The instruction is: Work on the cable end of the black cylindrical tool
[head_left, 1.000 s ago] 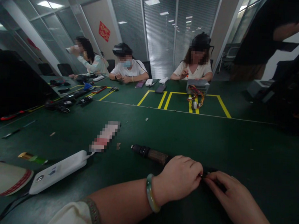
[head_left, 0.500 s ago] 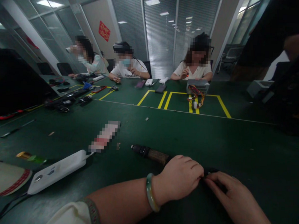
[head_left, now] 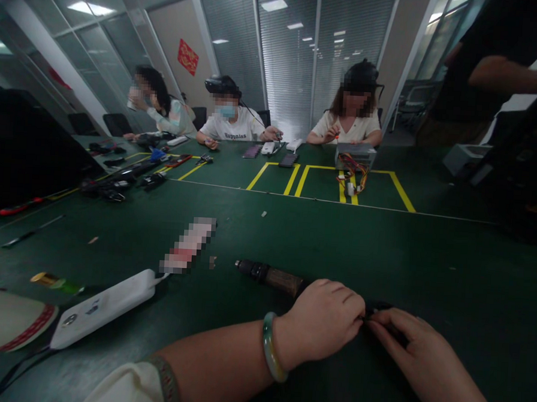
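We are facing a far glass partition (head_left: 354, 19) with blinds (head_left: 287, 76), where lights (head_left: 274, 4) are reflecting; a red decoration (head_left: 188, 57) is hanging on the beige wall (head_left: 166, 27) to the left, and chairs (head_left: 117, 124) are standing beyond our green table (head_left: 361, 236).

An office room serving as an electronics workshop: glass partitions (head_left: 233, 19) with slatted blinds (head_left: 283, 85) span the upper middle, a white light panel (head_left: 90, 8) glows at upper left, and a chair (head_left: 414, 100) stands at upper right. The long green worktable (head_left: 418, 257) carries yellow marking lines (head_left: 403, 192), a grey metal box (head_left: 360, 150) with coloured wires (head_left: 358, 173) right of centre, and black cables (head_left: 109, 188) at left
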{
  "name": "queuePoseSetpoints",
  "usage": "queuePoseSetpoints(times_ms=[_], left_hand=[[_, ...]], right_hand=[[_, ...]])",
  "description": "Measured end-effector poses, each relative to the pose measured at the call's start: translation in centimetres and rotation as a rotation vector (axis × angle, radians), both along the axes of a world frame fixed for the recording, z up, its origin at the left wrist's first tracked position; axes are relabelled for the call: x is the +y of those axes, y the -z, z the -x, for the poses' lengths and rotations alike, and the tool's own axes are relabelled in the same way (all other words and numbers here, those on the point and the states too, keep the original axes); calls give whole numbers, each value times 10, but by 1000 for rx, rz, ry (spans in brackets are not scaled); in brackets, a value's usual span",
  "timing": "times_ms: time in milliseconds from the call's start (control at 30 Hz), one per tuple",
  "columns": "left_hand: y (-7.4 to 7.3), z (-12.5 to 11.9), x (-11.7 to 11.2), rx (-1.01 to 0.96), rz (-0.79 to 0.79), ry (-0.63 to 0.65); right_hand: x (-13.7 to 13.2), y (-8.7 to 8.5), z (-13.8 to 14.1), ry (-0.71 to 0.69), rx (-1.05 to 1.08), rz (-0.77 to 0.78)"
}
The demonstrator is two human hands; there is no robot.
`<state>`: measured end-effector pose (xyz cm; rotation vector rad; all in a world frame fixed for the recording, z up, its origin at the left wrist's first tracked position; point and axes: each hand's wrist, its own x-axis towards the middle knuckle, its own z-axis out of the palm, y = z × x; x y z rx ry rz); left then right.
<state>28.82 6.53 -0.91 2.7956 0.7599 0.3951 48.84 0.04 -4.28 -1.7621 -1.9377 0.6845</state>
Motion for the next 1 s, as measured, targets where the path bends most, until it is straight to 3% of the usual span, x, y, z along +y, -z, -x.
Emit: queuePoseSetpoints(times_ms=[1000], left_hand=[[-4,1,0,11,1,27]], right_hand=[[-1,-7,3,17,-11,24]])
